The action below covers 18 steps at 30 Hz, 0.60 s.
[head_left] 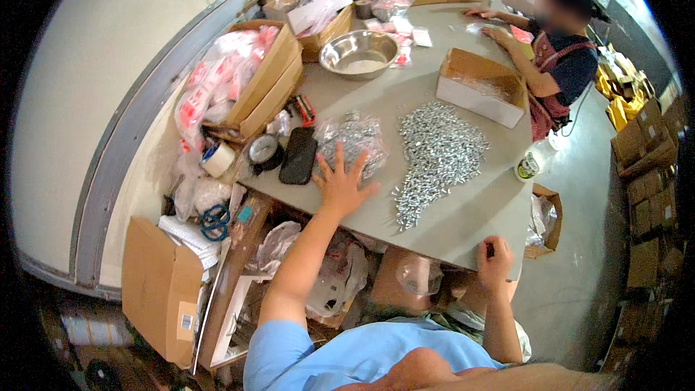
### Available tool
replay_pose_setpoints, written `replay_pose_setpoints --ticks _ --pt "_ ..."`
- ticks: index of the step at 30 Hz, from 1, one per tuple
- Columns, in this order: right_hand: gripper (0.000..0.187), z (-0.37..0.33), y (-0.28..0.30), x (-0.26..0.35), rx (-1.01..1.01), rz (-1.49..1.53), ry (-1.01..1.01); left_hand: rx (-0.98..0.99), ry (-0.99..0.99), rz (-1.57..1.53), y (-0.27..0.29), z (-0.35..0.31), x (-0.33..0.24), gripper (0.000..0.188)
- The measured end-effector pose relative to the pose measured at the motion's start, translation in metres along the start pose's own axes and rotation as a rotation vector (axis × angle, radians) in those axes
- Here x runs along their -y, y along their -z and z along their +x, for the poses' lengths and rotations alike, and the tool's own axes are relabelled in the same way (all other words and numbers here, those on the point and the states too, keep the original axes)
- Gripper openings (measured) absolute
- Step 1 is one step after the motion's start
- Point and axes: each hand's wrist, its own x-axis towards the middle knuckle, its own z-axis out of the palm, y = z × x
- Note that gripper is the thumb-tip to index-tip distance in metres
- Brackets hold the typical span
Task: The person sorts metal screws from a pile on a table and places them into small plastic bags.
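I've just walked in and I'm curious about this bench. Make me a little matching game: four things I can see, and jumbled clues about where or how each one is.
Things
1. Left hand
2. Black phone
3. Pile of small metal parts
4. Metal bowl

Clues
A. Heaped loose on the grey table
B. Round, shiny and silver
C. Lying flat beside a roll of black tape
D. Spread wide, at the near side of a clear bag

Right pairs: 1-D, 2-C, 3-A, 4-B
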Motion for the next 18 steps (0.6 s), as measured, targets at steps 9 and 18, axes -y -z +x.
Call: replay_pose_setpoints --ticks 9,18 --pt "0.01 0.002 0.0 0.009 -0.005 -0.078 0.053 -0.038 0.172 0.039 -0.03 0.118 -0.009 0.065" --pt "0.011 0.003 0.0 0.004 0.024 -0.105 0.094 -0.362 -0.155 -0.085 -0.025 0.15 -0.084 0.052"
